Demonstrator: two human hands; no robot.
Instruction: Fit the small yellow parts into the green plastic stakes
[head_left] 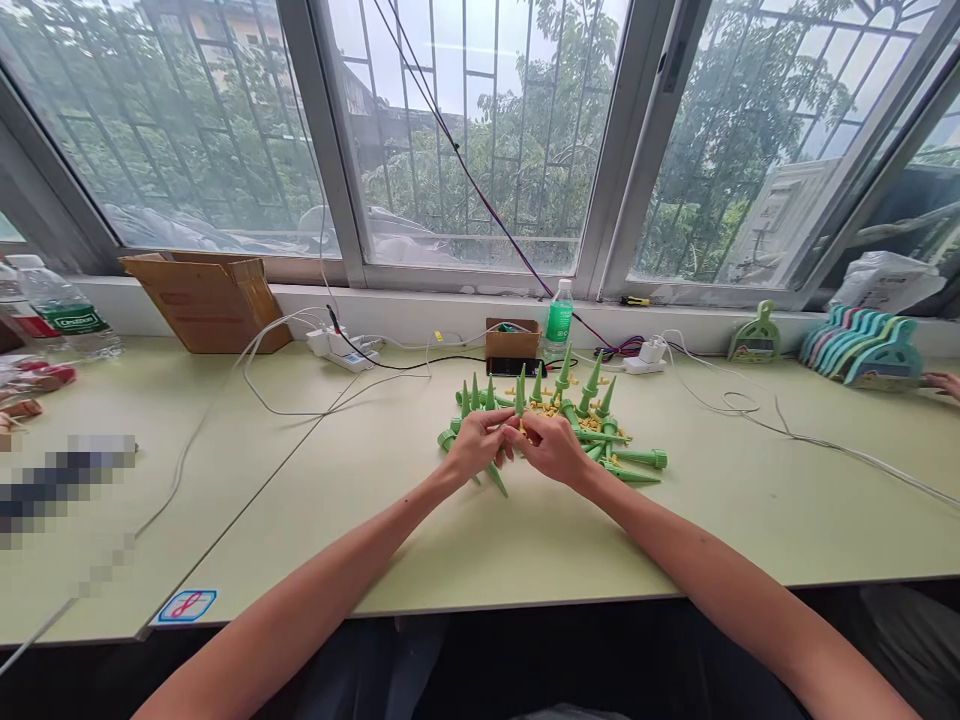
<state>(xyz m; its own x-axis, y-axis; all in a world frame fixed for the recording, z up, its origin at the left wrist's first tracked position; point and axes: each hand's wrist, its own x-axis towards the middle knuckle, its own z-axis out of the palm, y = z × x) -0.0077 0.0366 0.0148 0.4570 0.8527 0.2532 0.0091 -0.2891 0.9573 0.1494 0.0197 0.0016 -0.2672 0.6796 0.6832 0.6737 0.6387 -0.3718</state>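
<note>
My left hand [480, 442] and my right hand [556, 447] meet over a pile of parts on the table. A green plant-watering spike [520, 392] points up between their fingertips, pinched by my left hand. The fingers of my right hand are closed at its lower end, and what they grip is mostly hidden. More green spikes [590, 385] stand tip-up behind my hands, and others, such as one green spike [634, 457], lie flat at the right. Small yellow pieces [574, 412] are scattered among them, partly covered by my hands.
Behind the pile are a small cardboard box [512, 340], a dark phone [516, 367] and a green-labelled bottle [559, 318]. White cables [262, 395] and a power strip [352, 355] lie at left. Dustpan sets [862, 345] stand at right near another person's hand [943, 383].
</note>
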